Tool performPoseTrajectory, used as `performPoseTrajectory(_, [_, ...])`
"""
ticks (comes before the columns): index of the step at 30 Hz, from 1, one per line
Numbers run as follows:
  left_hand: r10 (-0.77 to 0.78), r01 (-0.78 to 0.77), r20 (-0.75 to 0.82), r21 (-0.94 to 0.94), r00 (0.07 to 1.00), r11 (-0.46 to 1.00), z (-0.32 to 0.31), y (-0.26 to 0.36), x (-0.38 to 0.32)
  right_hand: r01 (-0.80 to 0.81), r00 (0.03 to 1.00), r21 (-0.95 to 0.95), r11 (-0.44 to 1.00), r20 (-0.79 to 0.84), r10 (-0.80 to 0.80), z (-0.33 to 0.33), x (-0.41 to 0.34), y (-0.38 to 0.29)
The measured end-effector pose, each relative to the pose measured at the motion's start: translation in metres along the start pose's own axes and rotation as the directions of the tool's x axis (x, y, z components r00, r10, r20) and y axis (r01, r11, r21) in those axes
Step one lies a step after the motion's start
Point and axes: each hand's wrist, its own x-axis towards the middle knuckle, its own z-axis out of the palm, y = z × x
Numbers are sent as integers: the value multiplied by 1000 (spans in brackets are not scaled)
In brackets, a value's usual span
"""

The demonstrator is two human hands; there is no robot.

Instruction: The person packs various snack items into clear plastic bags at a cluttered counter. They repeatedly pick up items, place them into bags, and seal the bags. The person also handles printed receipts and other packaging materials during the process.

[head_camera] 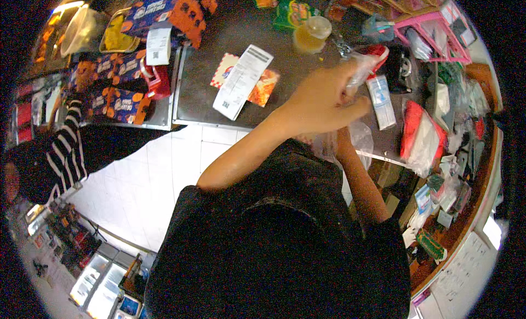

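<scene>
My left hand (324,99) reaches across to the right over the dark counter (197,84), blurred by motion. Its fingers are at a piece of clear plastic (358,74) beside a red tape dispenser (379,56); whether they grip it is unclear. A small white and blue packet (381,103) lies just right of these fingers. Below the left hand, my right hand (342,136) is mostly hidden, next to a clear plastic bag (324,145) at the counter's front edge. A long printed receipt (243,82) lies over a picture card (264,88) to the left.
A lidded cup of yellowish drink (311,35) stands at the back. Blue and orange food boxes (119,105), another red dispenser (157,78) and a second receipt (158,45) are at left. A red and white packet (423,134) lies right. A person's striped sleeve (68,146) shows at far left.
</scene>
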Motion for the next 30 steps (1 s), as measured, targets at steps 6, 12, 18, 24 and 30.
performPoseTrajectory(6, [68, -54, 237, -63, 969, 997, 16, 26, -29, 61, 978, -79, 995, 205, -43, -2, -7, -17])
performPoseTrajectory(12, [-212, 229, 225, -51, 951, 972, -41, -2, -108, -135, 921, -145, 980, 346, 178, -115, -3, -82])
performPoseTrajectory(18, [-110, 149, 291, -117, 950, 982, -28, -18, -144, 119, 957, -102, 988, 275, -87, 9, 164, -64])
performPoseTrajectory(24, [-158, 204, 254, -164, 954, 965, -21, -39, -164, -91, 945, 19, 996, 317, 80, 94, 259, -13])
performPoseTrajectory(30, [-191, 251, 277, -202, 942, 947, -31, -43, -164, -171, 874, 415, 894, -356, 332, 61, 228, -46])
